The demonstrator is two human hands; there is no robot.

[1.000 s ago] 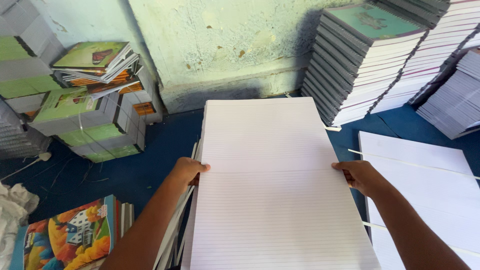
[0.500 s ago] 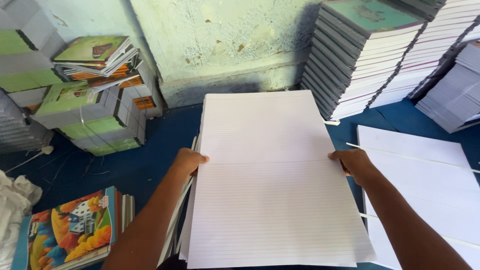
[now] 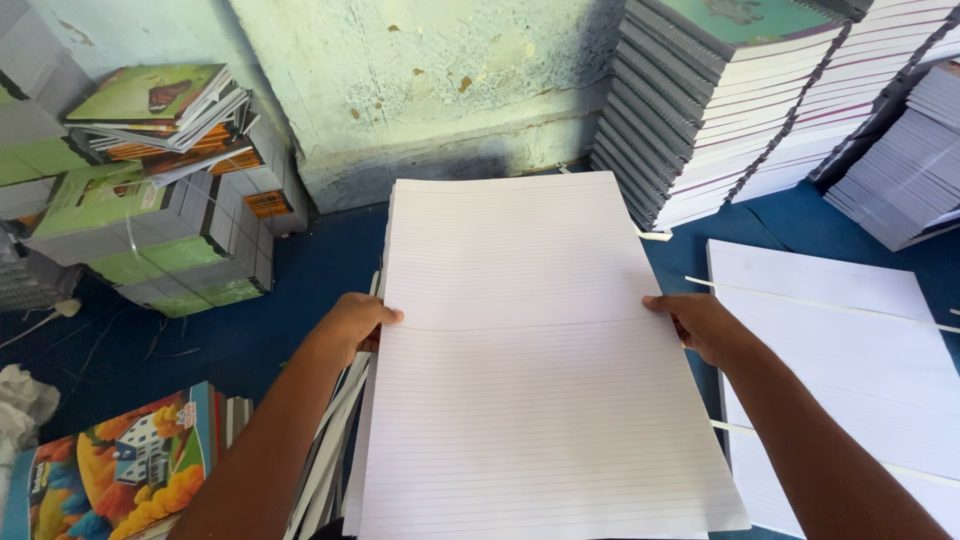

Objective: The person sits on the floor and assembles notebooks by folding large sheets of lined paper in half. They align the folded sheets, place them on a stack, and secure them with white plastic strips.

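**Both hands steady a sheaf of ruled paper at its mid-line**

Nearest the camera, the two forearms reach forward on either side of a tall stack of ruled sheets (image 3: 530, 360) that lies flat on the blue floor covering (image 3: 310, 270), running lengthwise away from the person. The left hand (image 3: 352, 325) clasps the left edge and the right hand (image 3: 703, 325) the right edge, both at the faint crease that crosses the sheets halfway up. On each side the fingers are closed over the edge, thumb on top and the rest tucked underneath and out of sight; gripping at opposite points of the same line probably keeps the sheets square and stops them fanning.

Under the left edge, dark strips or boards (image 3: 335, 440) poke out at a slant, so the sheaf seems to rest partly on them. In the near left corner sits a pile of picture-covered books (image 3: 120, 470), and beside it a crumpled pale rag (image 3: 20, 400).

To the right, just apart from the held sheets, a second spread of ruled paper (image 3: 850, 370) lies flat, crossed by thin pale strips.

Farther off, green-covered bundles (image 3: 150, 220) are heaped on the left, some askew. At the far right, tall leaning stacks of bound notebooks (image 3: 740, 110) stand against the peeling pale-green wall (image 3: 420, 90), spines outward, probably kept back so the middle stays free for working.
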